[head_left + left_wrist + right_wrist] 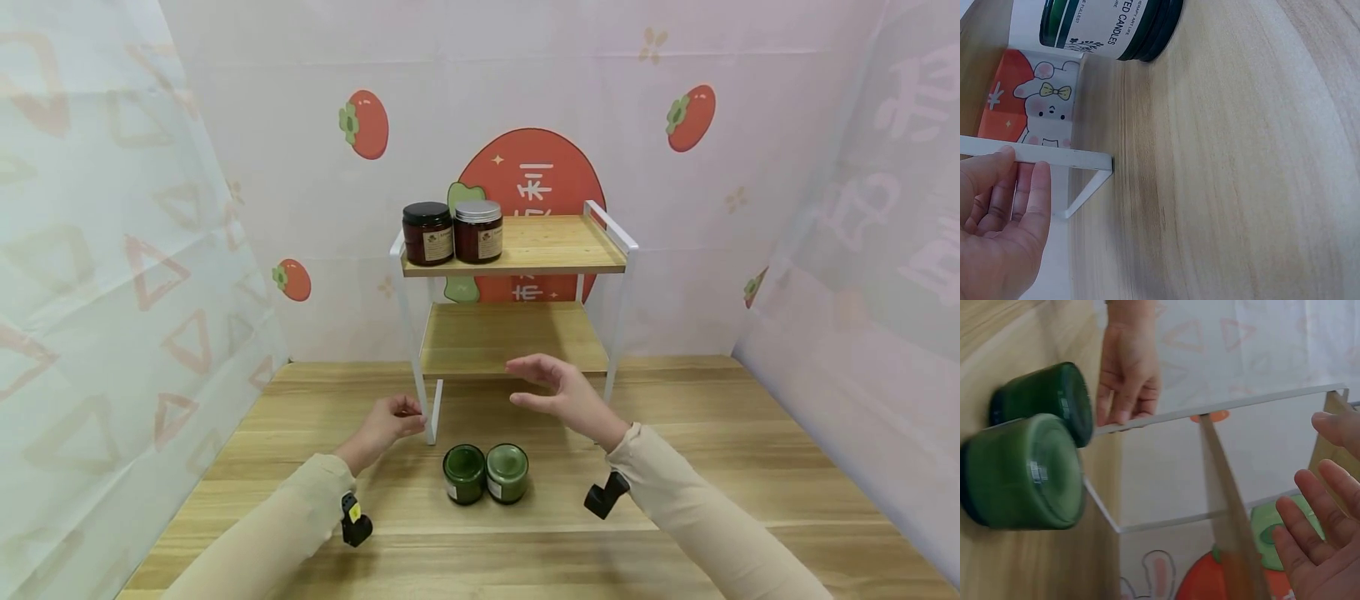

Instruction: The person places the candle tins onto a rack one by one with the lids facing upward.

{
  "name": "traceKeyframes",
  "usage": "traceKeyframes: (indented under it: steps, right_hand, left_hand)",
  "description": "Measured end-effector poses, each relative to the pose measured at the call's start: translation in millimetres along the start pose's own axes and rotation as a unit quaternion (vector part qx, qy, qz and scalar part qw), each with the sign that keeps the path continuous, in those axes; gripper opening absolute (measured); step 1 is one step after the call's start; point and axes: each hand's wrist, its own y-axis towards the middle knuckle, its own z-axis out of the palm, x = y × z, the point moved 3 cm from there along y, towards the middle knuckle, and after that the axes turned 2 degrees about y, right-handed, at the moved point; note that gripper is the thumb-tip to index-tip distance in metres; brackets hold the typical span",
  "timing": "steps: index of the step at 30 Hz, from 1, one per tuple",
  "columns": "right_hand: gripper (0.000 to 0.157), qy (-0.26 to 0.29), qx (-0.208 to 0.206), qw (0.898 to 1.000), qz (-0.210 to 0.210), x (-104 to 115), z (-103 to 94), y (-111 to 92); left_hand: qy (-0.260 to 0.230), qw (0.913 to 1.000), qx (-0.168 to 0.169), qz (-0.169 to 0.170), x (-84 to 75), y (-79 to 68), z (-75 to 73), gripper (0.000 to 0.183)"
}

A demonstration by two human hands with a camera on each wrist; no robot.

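A two-tier rack with wooden boards and a white metal frame stands on the table. My left hand (384, 431) is low at the rack's front left leg (1079, 157), pinching it between thumb and fingers. My right hand (566, 393) is in the air before the lower board (517, 333), fingers spread and slightly bent, with nothing in it. Between the hands, in front of the rack, a dark green candle jar (464, 477) and a lighter green candle jar (507, 475) stand side by side, their bases facing up.
On the left of the upper board (558, 242) sit two dark brown jars with labels, one with a black lid (427, 212) and one with a silver lid (477, 210). A printed curtain (300, 167) encloses the back and sides of the table (420, 550).
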Motion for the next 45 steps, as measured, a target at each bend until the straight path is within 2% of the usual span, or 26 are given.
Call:
traceKeyframes:
  steps: [10, 23, 34, 45]
  right_hand:
    - [0.045, -0.016, 0.042, 0.998, 0.048, -39.8, 18.6, -15.6]
    - [0.046, -0.023, 0.079, 0.994, 0.079, -66.0, 32.8, -31.5]
    - [0.064, -0.027, 0.098, 0.991, 0.090, -76.8, 37.8, -38.1]
    - [0.071, -0.055, 0.102, 0.989, 0.096, -84.3, 43.4, -41.3]
  left_hand:
    - [0.005, 1.0000, -0.002, -0.003, -3.8, -2.0, 1.9, 0.011]
    - [0.001, 1.0000, 0.000, -0.001, -4.4, -3.0, 0.2, 0.014]
    - [0.006, 1.0000, -0.005, -0.004, -3.0, -2.0, 1.1, 0.013]
    - [0.003, 1.0000, -0.001, 0.003, -2.8, -1.9, 0.6, 0.015]
